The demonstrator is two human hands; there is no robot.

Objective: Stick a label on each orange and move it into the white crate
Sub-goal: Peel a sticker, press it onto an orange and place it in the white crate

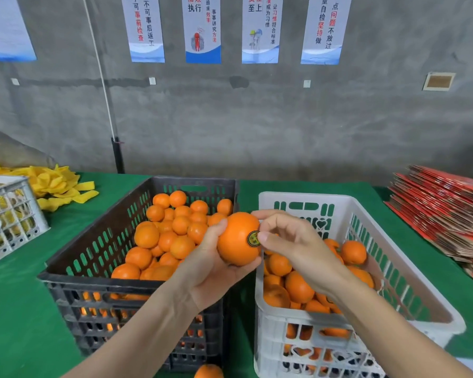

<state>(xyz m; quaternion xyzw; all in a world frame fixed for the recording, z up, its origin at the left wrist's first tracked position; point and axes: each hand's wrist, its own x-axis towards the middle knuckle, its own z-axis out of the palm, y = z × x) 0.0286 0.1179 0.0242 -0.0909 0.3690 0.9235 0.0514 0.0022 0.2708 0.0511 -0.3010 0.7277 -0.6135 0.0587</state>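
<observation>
I stand at a table covered in green cloth [17,309], set against a grey concrete wall [284,118] hung with printed posters [202,28]. On the cloth in front of me sit two slotted plastic crates side by side. The black plastic crate [74,257] on my left is heaped with oranges. The white plastic crate [388,241] on my right holds a lower layer of them. A stack of flat red cardboard sheets [443,211] lies at the far right of the table. A pile of yellow foam sleeves [58,184] lies at the far left, behind a smaller white lattice crate [8,214].

My left hand [210,271] cups one large smooth orange [235,241] from below and behind, with fingers and thumb wrapped round it. I hold it in the air over the gap between the two crates, level with their rims. My right hand [292,241] reaches in from over the white crate with its fingers curled. Its thumb tip presses on a round dark-and-yellow label [253,238] on the orange's right side, and the forefinger bends over the fruit's upper edge. A stray orange [208,371] lies on the cloth at the foot of the black crate.
</observation>
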